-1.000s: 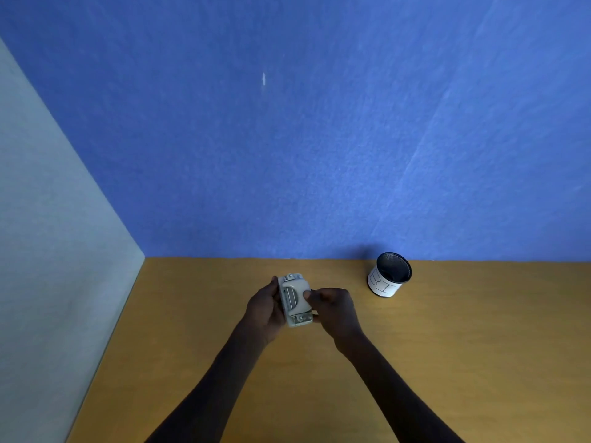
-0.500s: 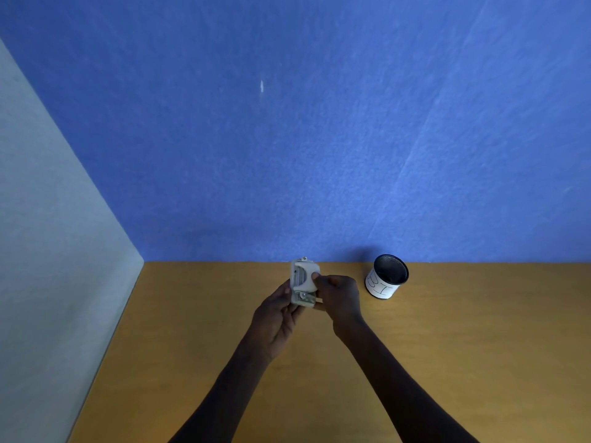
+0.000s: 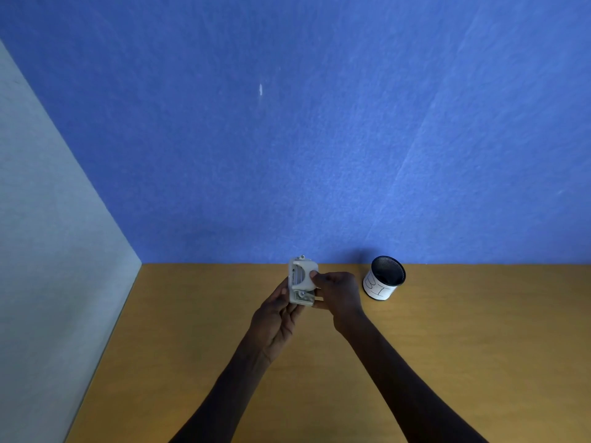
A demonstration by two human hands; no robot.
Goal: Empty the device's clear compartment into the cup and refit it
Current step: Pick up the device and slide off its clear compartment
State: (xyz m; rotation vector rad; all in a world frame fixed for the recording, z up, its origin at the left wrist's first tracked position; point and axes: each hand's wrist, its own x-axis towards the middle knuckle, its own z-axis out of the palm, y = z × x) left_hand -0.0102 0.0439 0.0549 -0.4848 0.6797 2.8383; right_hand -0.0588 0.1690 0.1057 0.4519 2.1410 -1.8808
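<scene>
A small pale grey device (image 3: 301, 280) with a clear part on its face is held upright above the table, near the blue back wall. My left hand (image 3: 277, 314) cradles it from below and the left, fingers against its lower side. My right hand (image 3: 339, 294) grips its right edge, thumb on the front. A black mesh cup (image 3: 383, 279) with a white label stands on the table to the right of my right hand, its open mouth tilted toward me. The far side of the device is hidden.
The wooden table (image 3: 479, 346) meets a blue wall (image 3: 319, 155) at the back and a pale grey partition (image 3: 48, 251) on the left. The cup stands close to the back wall.
Both hands have carried the device up and toward the back wall, slightly rightward toward the cup. My left hand shifted from gripping its side to supporting it from below.
</scene>
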